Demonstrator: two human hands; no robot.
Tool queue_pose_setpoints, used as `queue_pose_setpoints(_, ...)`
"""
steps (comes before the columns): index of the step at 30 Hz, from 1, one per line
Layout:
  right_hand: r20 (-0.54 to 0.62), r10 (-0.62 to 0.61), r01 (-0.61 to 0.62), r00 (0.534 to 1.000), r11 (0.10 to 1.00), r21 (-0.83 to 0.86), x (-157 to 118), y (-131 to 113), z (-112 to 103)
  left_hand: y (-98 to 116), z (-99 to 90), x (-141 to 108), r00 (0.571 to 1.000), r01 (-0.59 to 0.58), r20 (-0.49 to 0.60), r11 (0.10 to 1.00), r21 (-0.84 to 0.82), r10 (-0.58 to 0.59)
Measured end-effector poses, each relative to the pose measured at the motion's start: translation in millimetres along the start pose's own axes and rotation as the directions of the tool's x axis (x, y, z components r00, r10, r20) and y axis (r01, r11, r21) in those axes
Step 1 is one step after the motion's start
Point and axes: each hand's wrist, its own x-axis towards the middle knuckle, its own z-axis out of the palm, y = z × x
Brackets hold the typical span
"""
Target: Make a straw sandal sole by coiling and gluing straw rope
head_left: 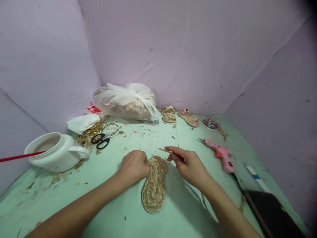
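Note:
A woven straw shoe sole (154,185) lies flat on the green table, its coiled braid running in long ovals. My left hand (135,165) is closed in a fist against the upper left edge of the sole; what its fingers hold, if anything, is hidden. Just right of the sole's top end, my right hand (189,165) pinches a thin straw strand (165,150) between thumb and fingers. The strand's tip points left, above the sole. Below the right wrist, a length of twisted straw (204,201) trails down to the table.
A pink glue gun (220,152) lies at right, near a dark flat device (272,215). At left are a white pot (66,155) with a red stick and black-handled scissors (102,140). Behind sit a plastic bag (126,102), small straw sandals (188,118) and a bead dish (210,124).

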Motion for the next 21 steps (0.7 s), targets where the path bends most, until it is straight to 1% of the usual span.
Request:
queue_pose_setpoints(3, 0.016, 0.02, -0.021, 1.0, 0.998, 0.054, 0.3, 1.6, 0.9, -1.8, 2.0, 1.7, 1.0, -0.004, -0.003, 0.998, -0.068, 0.003)
queue_pose_setpoints(5, 0.017, 0.035, -0.037, 0.999, 0.992, 0.121, 1.0, 1.4, 1.0, -0.6, 0.7, 3.3, 1.0, -0.012, -0.005, 0.99, -0.14, 0.011)
queue_pose_setpoints(7, 0.03, 0.069, -0.075, 0.997, 0.965, 0.252, 1.9, -0.6, 0.4, 3.5, -4.0, 4.4, 1.0, -0.023, 0.008, 0.971, -0.239, 0.025)
queue_pose_setpoints(9, 0.075, 0.127, -0.147, 0.989, 0.89, 0.431, 2.9, -4.4, -1.2, 9.6, -11.6, 3.9, 0.998, -0.028, 0.045, 0.939, -0.344, 0.046)
queue_pose_setpoints(10, 0.103, 0.156, -0.187, 0.982, 0.837, 0.514, 3.2, -6.7, -2.5, 12.9, -15.8, 3.0, 0.996, -0.019, 0.074, 0.904, -0.426, 0.056)
queue_pose_setpoints(11, 0.132, 0.177, -0.22, 0.975, 0.782, 0.583, 3.3, -9.0, -3.9, 16.0, -19.8, 1.7, 0.992, 0.0, 0.105, 0.85, -0.527, 0.065)
queue_pose_setpoints(13, 0.176, 0.197, -0.264, 0.964, 0.689, 0.675, 2.9, -13.1, -6.8, 20.6, -26.0, -1.2, 0.986, 0.05, 0.146, 0.687, -0.725, 0.082)
queue_pose_setpoints(14, 0.193, 0.201, -0.278, 0.961, 0.654, 0.704, 2.5, -14.6, -8.1, 22.0, -28.0, -2.6, 0.984, 0.072, 0.154, 0.6, -0.797, 0.087)
queue_pose_setpoints(15, 0.207, 0.2, -0.287, 0.958, 0.626, 0.725, 1.9, -15.7, -9.1, 22.7, -29.2, -3.7, 0.984, 0.085, 0.155, 0.534, -0.841, 0.087)
queue_pose_setpoints(16, 0.217, 0.199, -0.294, 0.956, 0.605, 0.74, 1.3, -16.5, -9.9, 23.0, -29.7, -4.5, 0.985, 0.087, 0.149, 0.503, -0.86, 0.084)
queue_pose_setpoints(18, 0.223, 0.2, -0.298, 0.954, 0.584, 0.755, 0.4, -17.3, -10.8, 22.9, -29.5, -5.4, 0.987, 0.085, 0.139, 0.482, -0.872, 0.077)
queue_pose_setpoints(21, 0.223, 0.199, -0.298, 0.954, 0.58, 0.758, -0.3, -18.1, -10.8, 23.6, -28.4, -6.1, 0.988, 0.086, 0.139, 0.502, -0.861, 0.068)
